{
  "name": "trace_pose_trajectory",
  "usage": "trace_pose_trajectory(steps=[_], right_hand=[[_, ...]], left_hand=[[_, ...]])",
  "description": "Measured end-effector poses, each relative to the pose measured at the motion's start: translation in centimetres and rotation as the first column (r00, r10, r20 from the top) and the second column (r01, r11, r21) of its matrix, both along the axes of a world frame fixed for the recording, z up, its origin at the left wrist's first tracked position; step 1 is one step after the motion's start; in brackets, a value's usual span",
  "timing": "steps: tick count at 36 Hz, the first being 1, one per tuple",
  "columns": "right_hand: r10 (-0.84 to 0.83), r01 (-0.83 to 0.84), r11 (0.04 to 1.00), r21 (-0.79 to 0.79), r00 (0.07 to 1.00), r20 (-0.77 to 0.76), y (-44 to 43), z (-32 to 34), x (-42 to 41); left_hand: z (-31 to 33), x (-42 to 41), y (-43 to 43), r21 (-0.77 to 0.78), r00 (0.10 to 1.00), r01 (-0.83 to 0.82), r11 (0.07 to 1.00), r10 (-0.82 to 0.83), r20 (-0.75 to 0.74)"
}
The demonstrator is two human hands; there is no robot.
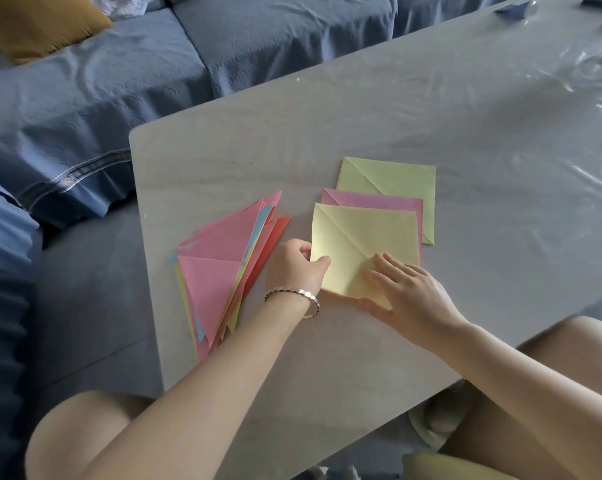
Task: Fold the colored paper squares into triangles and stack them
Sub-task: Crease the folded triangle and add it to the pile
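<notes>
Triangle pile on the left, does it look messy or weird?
A little messy. The triangle pile is fanned out on the table, not squared up: blue, yellow and red corners poke out from under the pink top piece. The flat squares beside it also lie staggered. Nothing looks torn or spilled.

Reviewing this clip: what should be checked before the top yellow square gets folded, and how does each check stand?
1. Grip: left hand pinches the yellow square at its left edge: ok.
2. Hold-down: right hand rests flat on its near corner: ok.
3. Guide: diagonal crease shows on the square: ok.
4. Square free of the pink square beneath: cannot tell.
5. Neat triangle stack: not ok, edges fanned.
</notes>
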State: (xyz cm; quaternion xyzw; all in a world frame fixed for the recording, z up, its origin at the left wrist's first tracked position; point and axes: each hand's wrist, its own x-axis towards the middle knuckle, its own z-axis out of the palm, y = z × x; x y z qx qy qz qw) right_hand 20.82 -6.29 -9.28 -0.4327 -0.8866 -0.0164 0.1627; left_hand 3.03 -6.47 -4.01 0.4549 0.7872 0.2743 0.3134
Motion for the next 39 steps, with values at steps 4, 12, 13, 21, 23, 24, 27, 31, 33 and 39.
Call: trace_pose_trajectory(steps=[4, 12, 13, 21, 23, 24, 27, 31, 33, 39], right_hand=[[0.038, -0.038, 0.999, -0.018, 0.999, -0.032, 0.1, -0.3, 0.0], [0.092, -0.077, 0.993, 0.094, 0.982, -0.163, -0.1, -0.6, -0.8], [0.094, -0.075, 0.991, 0.108, 0.979, -0.179, -0.2, -0.5, -0.9], [0.261, -0.209, 0.95, 0.233, 0.939, -0.222, -1.7, 0.1, -1.5], [0.312, -0.265, 0.939, 0.218, 0.924, -0.222, -2.1, 0.2, -1.4], [0.33, -0.292, 0.937, 0.191, 0.919, -0.216, -2.3, 0.3, -1.3], [0.353, -0.35, 0.935, 0.051, 0.92, -0.167, -2.6, -0.1, -0.9], [0.286, -0.302, 0.945, -0.125, 0.949, -0.134, -2.6, -0.4, 0.1], [0.251, -0.269, 0.951, -0.151, 0.96, -0.126, -2.4, -0.2, 0.7], [0.245, -0.27, 0.958, -0.094, 0.945, -0.218, -1.4, 0.3, 2.3]], left_hand=[[0.4, 0.0, -0.2, 0.002, 0.994, 0.033, 0.999, -0.033, -0.107], [0.9, 0.1, -0.3, -0.01, 1.0, 0.015, 1.0, -0.015, 0.009], [1.0, 0.1, -0.4, -0.019, 0.999, -0.01, 1.0, 0.011, 0.046], [1.6, -1.0, -0.4, -0.18, 0.943, -0.145, 0.973, 0.19, 0.272], [1.7, -1.6, -0.6, -0.208, 0.966, -0.112, 0.972, 0.156, 0.208], [1.7, -1.9, -0.7, -0.215, 0.973, -0.082, 0.973, 0.125, 0.192], [1.6, -2.6, -1.3, -0.23, 0.98, -0.029, 0.973, 0.073, 0.185], [0.9, -3.8, -2.0, -0.183, 0.978, 0.003, 0.983, 0.035, 0.204], [0.8, -4.2, -2.3, -0.149, 0.983, 0.011, 0.989, 0.017, 0.182], [0.5, -5.7, -3.4, -0.082, 0.986, 0.006, 0.997, 0.008, 0.167]])
